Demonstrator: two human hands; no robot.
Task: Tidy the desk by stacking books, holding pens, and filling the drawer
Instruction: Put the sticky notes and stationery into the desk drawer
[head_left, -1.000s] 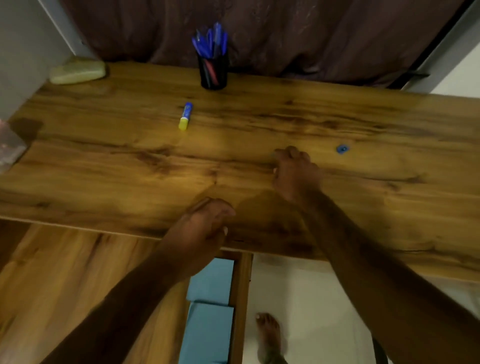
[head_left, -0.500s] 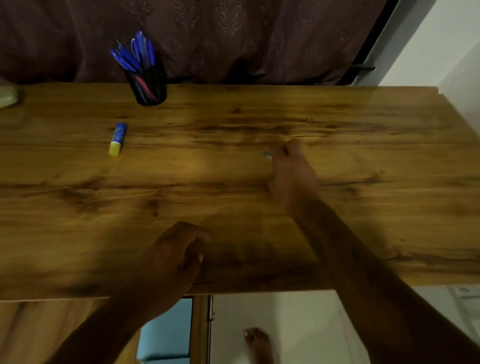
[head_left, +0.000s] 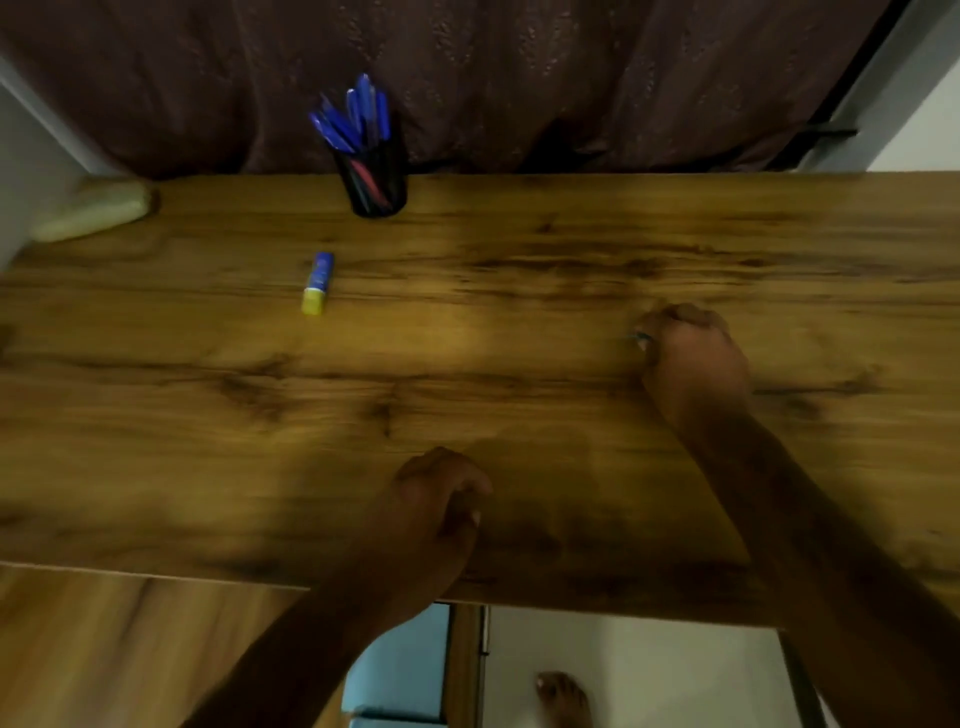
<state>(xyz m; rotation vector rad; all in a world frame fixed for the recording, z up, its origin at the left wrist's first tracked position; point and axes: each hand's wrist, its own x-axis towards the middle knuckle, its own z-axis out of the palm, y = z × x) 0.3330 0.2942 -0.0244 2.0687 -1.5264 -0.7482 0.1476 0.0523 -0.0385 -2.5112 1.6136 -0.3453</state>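
Desk (head_left: 519, 291) check, clock style from the middle of the top. Your right hand (head_left: 693, 358) sits at 3 o'clock, knuckles up, fingers bunched tight and pinching a tiny blue bit (head_left: 641, 336) that pokes out on the thumb side. It's way too blurry to say what that is. Your left hand (head_left: 436, 499) is at 6 o'clock, near the front edge, resting on the wood with the fingers loosely curled and nothing in them.

Pen cup (head_left: 376, 176) is up at 11 o'clock, right against the back edge in front of the dark curtain (head_left: 519, 78), upright, with a bunch of blue pens (head_left: 358, 117) fanning out the top and leaning left. Glue stick (head_left: 318, 283) lies flat at 10 o'clock, a bit nearer you than the cup and apart from it, yellow end toward you. Further out at 10 o'clock, in the back left corner, there's a pale yellowish lump (head_left: 93, 210), can't make out what.

Below the front edge at 6 o'clock you get some pale blue things (head_left: 400, 660) beside a wood panel (head_left: 465, 665); books or not, can't tell. Your bare foot (head_left: 563, 696) is on the floor just right of that.
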